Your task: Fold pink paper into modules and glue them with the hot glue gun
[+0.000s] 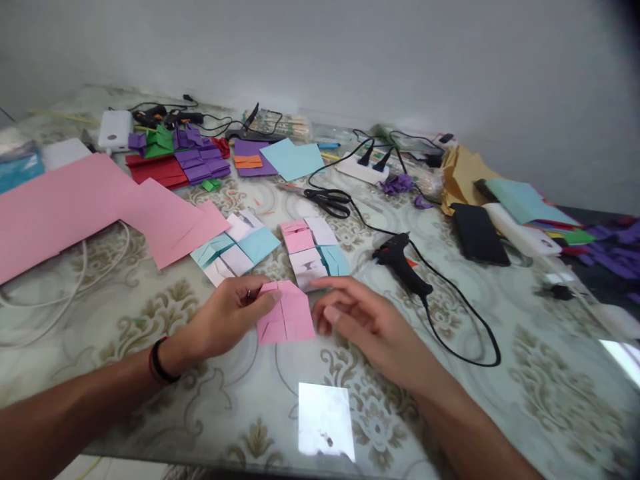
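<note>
Between thumb and fingers, my left hand [245, 310] pinches a folded pink paper [286, 321] with creased flaps, a seam down its middle and a slanted upper right corner. Just right of the paper hovers my right hand [363, 323], its fingers apart and curved, with nothing visible in them. Beyond my hands lie two groups of folded paper squares: a white and light-blue group [257, 241] on the left, and a pink, white and blue group [306, 257] on the right.
Right of my hands lies a black glue gun [400, 263] with a looping cord. Black-handled scissors [327, 200] and a white power strip [363, 168] are farther back. Large pink sheets [65, 207] cover the left side. Purple folded papers [203, 160] and a black phone-like slab [479, 233] lie beyond.
</note>
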### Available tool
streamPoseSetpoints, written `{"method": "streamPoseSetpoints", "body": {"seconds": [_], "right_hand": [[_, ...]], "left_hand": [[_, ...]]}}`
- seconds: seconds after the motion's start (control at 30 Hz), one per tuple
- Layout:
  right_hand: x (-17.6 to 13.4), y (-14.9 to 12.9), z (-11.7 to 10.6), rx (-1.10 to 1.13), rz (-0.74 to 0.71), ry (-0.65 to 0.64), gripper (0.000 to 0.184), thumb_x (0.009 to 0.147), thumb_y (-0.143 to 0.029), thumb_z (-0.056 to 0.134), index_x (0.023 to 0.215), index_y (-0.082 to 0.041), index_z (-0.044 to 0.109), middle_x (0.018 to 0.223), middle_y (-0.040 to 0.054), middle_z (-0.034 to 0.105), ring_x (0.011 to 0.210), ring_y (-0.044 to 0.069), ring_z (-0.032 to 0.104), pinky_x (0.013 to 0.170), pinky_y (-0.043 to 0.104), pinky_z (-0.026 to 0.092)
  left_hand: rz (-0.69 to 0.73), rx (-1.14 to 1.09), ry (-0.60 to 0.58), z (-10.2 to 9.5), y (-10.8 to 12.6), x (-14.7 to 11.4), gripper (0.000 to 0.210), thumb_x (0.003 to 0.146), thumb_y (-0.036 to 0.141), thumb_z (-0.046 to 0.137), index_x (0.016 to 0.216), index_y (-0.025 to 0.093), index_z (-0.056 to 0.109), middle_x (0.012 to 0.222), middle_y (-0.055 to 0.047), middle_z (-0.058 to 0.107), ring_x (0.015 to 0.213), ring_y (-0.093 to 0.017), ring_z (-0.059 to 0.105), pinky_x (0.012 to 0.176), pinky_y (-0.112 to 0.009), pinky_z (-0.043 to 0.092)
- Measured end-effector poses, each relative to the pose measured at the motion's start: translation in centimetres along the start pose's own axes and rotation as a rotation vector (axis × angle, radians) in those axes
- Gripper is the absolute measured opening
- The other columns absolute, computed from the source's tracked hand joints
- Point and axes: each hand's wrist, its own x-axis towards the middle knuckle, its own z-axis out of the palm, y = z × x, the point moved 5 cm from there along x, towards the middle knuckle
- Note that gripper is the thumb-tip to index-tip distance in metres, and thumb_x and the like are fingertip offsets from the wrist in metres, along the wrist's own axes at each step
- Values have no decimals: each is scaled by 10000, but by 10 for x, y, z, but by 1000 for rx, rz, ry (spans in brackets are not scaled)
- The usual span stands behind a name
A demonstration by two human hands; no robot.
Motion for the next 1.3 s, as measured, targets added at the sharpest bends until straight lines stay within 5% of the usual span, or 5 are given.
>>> {"method": "streamPoseSetpoints", "body": {"seconds": [0.3,0.5,0.67,0.9,1.3], "right_hand": [[-1,13,14,297,127,-80,348,959,-322,738,1267,-215,616,729,-69,602,593,103,629,581,231,548],[0,12,12,388,149,-89,362,939,-312,770,1263,-231,631,727,-82,594,555,87,635,551,214,558],[-2,16,12,483,90,-113,341,938,-277,776,1265,-262,680,732,-80,592,536,81,639,522,207,572],[-5,10,11,393,63,-141,162,984,-297,728,1135,-258,767,715,-40,638,575,100,658,559,220,550],[-5,2,11,-41,-28,-38,164,1017,-295,635,1022,-224,782,931,33,769,789,140,662,657,230,507]], "left_hand": [[-16,-65,-139,7,2,-2,382,1015,402,533,698,190,505,656,43,387,608,-122,339,544,-258,281],[-65,-333,-150,9,-1,-3,206,968,326,654,1120,195,698,818,-8,621,675,-139,504,590,-251,396],[-72,-422,-151,7,-3,-4,182,958,287,695,1131,261,745,790,11,595,629,-117,460,551,-236,345],[-62,-391,-183,5,6,-6,164,961,254,676,1092,242,774,748,11,575,613,-115,449,516,-233,309],[-56,-406,-247,14,5,-5,204,932,298,734,1110,201,709,789,17,565,666,-113,468,570,-232,342]]}}
